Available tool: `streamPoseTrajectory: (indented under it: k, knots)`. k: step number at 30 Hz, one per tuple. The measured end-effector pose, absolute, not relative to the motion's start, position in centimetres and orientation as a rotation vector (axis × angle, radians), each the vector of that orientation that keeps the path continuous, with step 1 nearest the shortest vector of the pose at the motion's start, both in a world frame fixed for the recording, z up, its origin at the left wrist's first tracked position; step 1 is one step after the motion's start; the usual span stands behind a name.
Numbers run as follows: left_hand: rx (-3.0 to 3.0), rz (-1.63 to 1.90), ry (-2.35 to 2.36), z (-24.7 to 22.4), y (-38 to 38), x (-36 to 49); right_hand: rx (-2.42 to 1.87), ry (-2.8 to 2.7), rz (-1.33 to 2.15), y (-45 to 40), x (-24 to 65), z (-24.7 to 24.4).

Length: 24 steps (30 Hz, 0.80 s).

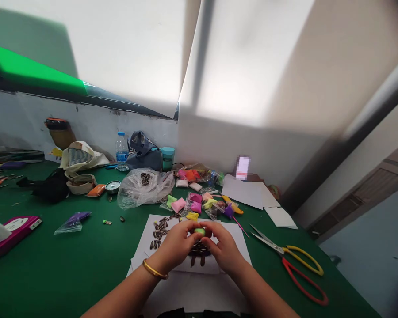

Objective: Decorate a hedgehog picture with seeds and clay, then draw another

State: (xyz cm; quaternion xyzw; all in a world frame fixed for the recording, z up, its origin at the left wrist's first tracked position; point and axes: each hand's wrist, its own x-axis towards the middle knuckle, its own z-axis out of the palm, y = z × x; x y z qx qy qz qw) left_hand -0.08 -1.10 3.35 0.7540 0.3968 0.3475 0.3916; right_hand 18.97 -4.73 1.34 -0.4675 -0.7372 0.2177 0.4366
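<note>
My left hand (175, 244), with a gold bangle (155, 269) on its wrist, and my right hand (223, 249) meet above the middle of a white paper sheet (234, 240). Between their fingertips they hold a small lump of green clay (199, 231). A dark brown clay figure with thin legs (199, 252) sits just below my hands, partly hidden by them. Black-and-white striped sunflower seeds (160, 234) lie in a loose heap on the paper, left of my left hand.
Red-and-yellow-handled scissors (287, 260) lie on the green table mat (53, 274) to the right. Packets of coloured clay (199, 203) and a plastic bag of seeds (145, 189) sit beyond the paper. A water bottle (121, 152) and a dark bag (143, 152) stand against the wall.
</note>
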Motion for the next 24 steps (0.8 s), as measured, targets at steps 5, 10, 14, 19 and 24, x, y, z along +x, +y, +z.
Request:
streamPoseTrajectory:
  k: [5,10,14,19,24]
  knots:
    - [1.553,0.856,0.844,3.5,-0.8,0.7,-1.188,-1.637,0.775,-4.4,18.3,2.2]
    - [1.527,0.939,0.845,2.9,-0.2,0.5,-1.060,-1.443,1.028,-3.8,18.3,2.0]
    - [1.857,0.959,0.972,2.4,-0.8,0.4,-1.106,-1.460,1.004,-3.8,18.2,1.5]
    - [2.188,0.929,1.063,1.9,-1.5,0.5,-1.197,-1.514,0.845,-4.0,17.9,1.1]
    - [2.296,1.029,1.100,1.0,-1.5,0.4,-1.151,-1.515,0.827,-4.2,17.4,0.8]
